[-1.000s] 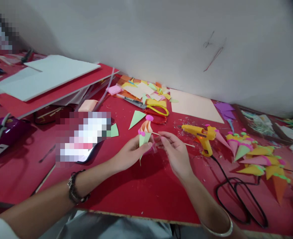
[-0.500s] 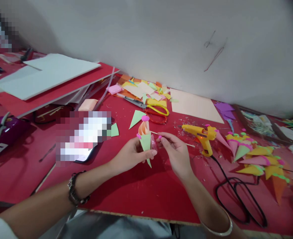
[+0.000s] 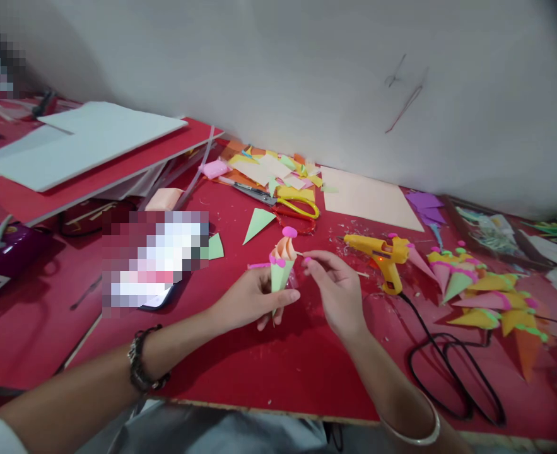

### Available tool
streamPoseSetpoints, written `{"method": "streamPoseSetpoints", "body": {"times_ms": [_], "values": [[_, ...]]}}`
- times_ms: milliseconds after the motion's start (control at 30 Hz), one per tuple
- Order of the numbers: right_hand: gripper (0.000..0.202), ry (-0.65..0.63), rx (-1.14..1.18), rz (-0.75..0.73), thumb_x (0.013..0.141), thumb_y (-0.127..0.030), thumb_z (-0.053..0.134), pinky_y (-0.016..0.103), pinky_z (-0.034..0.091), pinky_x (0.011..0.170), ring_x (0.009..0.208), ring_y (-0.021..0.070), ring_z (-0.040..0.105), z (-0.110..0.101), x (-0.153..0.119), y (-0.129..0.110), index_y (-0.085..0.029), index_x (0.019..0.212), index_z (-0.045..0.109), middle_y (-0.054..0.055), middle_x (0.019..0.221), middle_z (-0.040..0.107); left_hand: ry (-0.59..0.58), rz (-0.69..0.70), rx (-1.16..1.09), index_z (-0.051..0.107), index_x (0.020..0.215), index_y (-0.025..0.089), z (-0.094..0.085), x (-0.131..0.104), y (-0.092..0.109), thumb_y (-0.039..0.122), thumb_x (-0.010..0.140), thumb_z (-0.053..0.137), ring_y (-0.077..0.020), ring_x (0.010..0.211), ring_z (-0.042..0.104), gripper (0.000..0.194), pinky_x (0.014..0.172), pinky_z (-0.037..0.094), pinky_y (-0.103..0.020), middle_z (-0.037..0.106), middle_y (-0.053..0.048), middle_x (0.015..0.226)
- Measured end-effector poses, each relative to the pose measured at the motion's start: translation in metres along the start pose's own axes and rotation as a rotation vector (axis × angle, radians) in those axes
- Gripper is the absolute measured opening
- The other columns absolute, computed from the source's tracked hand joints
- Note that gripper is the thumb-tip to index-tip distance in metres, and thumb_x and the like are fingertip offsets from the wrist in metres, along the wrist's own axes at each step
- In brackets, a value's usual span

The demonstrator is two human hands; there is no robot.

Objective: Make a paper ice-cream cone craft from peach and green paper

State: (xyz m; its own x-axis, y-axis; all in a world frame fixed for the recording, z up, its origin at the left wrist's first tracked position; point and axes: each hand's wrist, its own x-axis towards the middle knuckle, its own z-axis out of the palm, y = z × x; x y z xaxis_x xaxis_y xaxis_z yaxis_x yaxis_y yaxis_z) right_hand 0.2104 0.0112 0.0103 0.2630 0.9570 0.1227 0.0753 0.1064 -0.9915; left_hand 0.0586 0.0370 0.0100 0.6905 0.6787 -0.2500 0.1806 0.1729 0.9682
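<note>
Near the middle of the red table, my left hand (image 3: 259, 297) is closed around a small green paper cone (image 3: 281, 275). The cone has a peach swirl (image 3: 285, 248) on top, a pink ball (image 3: 289, 232) above that, and pink dabs along its rim. My right hand (image 3: 335, 284) is closed just to the right of the cone, pinching a thin stick and a small pink piece (image 3: 308, 261) at the fingertips. The stick's tip is beside the swirl; whether they touch is unclear.
A yellow glue gun (image 3: 381, 255) with a looped black cord lies right, beside several finished paper cones (image 3: 486, 299). Scissors (image 3: 287, 203), paper scraps (image 3: 271, 169) and a peach sheet (image 3: 370, 197) lie behind. A phone (image 3: 164, 258) and white boards (image 3: 84, 142) are left.
The cone has turned in my left hand and now leans its top to the right, showing pink dabs on its front rim. My right hand has barely moved.
</note>
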Motion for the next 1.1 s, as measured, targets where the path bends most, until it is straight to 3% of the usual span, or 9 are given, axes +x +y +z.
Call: {"method": "streamPoseSetpoints", "body": {"times_ms": [167,500,900,1100], "values": [[0.013,0.079,-0.040,-0.059,0.073,-0.024,0.058,0.025,0.050,0.067,0.073,0.0129,0.061,0.001,-0.004,-0.006,-0.023,0.086,0.062,0.000,0.082,0.065,-0.006,-0.070,-0.027,0.048,0.063,0.013,0.002,0.001,-0.001,0.042,0.075,0.052,-0.0041,0.029,0.045,0.031,0.029,0.031,-0.012,0.056,0.003,0.047],[0.013,-0.050,-0.263,-0.295,0.074,-0.016,0.056,0.028,0.046,0.072,0.082,0.0144,0.055,0.004,-0.009,-0.014,-0.025,0.081,0.063,0.001,0.087,0.055,-0.005,-0.076,-0.018,0.050,0.066,0.013,0.006,0.001,0.000,0.041,0.077,0.049,-0.0043,0.031,0.046,0.031,0.031,0.032,-0.012,0.056,0.002,0.049],[0.009,-0.122,-0.115,-0.143,0.076,-0.019,0.055,0.025,0.045,0.072,0.085,0.0131,0.053,0.004,-0.007,-0.012,-0.024,0.078,0.062,0.001,0.089,0.051,0.000,-0.066,0.003,0.050,0.061,0.012,0.007,0.000,-0.001,0.044,0.076,0.049,-0.0047,0.031,0.046,0.035,0.032,0.032,-0.013,0.055,0.002,0.047],[0.019,-0.125,0.107,0.019,0.074,-0.022,0.057,0.027,0.043,0.082,0.092,0.0128,0.053,0.010,-0.006,-0.004,-0.025,0.092,0.053,0.000,0.095,0.055,0.010,-0.065,0.032,0.049,0.058,0.012,0.009,0.000,-0.002,0.043,0.076,0.048,-0.0051,0.031,0.046,0.035,0.032,0.032,-0.014,0.054,0.002,0.046]]}}
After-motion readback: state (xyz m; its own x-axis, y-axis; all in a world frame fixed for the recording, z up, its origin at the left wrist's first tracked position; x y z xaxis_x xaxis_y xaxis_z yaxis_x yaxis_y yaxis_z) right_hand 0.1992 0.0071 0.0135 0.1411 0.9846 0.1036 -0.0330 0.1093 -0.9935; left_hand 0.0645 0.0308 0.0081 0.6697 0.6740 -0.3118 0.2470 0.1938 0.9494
